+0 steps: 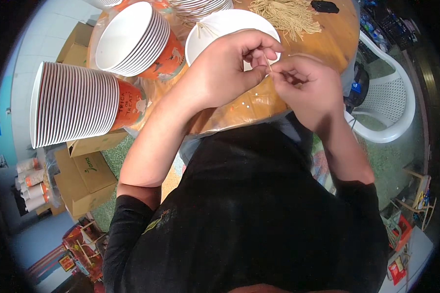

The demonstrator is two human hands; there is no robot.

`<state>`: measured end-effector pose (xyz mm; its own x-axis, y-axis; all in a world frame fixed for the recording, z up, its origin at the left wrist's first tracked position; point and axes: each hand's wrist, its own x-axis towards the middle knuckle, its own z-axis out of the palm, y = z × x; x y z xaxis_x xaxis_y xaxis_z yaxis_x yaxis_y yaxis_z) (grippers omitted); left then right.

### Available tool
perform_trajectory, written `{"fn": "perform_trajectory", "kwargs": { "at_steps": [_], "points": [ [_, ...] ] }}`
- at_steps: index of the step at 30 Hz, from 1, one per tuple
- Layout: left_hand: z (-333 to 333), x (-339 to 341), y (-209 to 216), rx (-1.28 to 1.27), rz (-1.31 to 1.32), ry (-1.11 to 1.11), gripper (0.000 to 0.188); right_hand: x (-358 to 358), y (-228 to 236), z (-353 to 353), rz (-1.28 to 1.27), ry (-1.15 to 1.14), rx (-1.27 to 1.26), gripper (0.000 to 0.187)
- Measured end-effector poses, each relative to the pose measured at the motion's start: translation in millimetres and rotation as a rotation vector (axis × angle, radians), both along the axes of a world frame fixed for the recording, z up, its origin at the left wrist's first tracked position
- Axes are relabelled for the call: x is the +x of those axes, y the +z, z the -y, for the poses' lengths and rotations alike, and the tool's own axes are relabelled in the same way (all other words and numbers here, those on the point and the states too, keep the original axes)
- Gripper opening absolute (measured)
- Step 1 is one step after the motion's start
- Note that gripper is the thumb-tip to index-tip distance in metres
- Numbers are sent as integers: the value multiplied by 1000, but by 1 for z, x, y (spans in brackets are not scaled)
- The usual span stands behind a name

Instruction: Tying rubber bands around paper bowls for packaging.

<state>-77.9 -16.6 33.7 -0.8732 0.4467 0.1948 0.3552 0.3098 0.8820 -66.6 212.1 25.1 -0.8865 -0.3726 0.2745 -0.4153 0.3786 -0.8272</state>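
Note:
Over the table's near edge my left hand [225,68] and my right hand [310,85] meet, fingers curled and pinched. Between their fingertips runs a short piece of thin tan cord [269,64]; its ends are hidden in the fingers. Just behind my left hand lies a white paper bucket [196,46], its round opening facing up, with pale cord ends [206,28] over its inside. A loose heap of tan cords [286,17] is spread at the back of the table, beyond my hands.
Tilted stacks of orange-and-white paper buckets, one nearer [76,105] and one farther [132,41], line the left. A black object [324,6] lies at the back of the wooden table [330,46]. A white plastic chair [388,97] stands right; cardboard boxes [85,180] stand lower left.

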Motion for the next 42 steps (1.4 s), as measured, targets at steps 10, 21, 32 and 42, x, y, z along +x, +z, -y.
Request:
{"fn": "perform_trajectory", "kwargs": {
  "at_steps": [10,21,32,42],
  "points": [
    [1,-1,4,75,97,-11,42,-32,-23,-17,632,269,-535,17],
    [-6,0,2,-10,-33,61,39,-25,-4,-9,106,79,12,16],
    [0,9,0,191,255,67,32,-16,-58,6,-829,-115,-34,21],
    [7,5,3,65,256,46,17,-22,-59,17,-968,-102,-147,23]
  ]
}}
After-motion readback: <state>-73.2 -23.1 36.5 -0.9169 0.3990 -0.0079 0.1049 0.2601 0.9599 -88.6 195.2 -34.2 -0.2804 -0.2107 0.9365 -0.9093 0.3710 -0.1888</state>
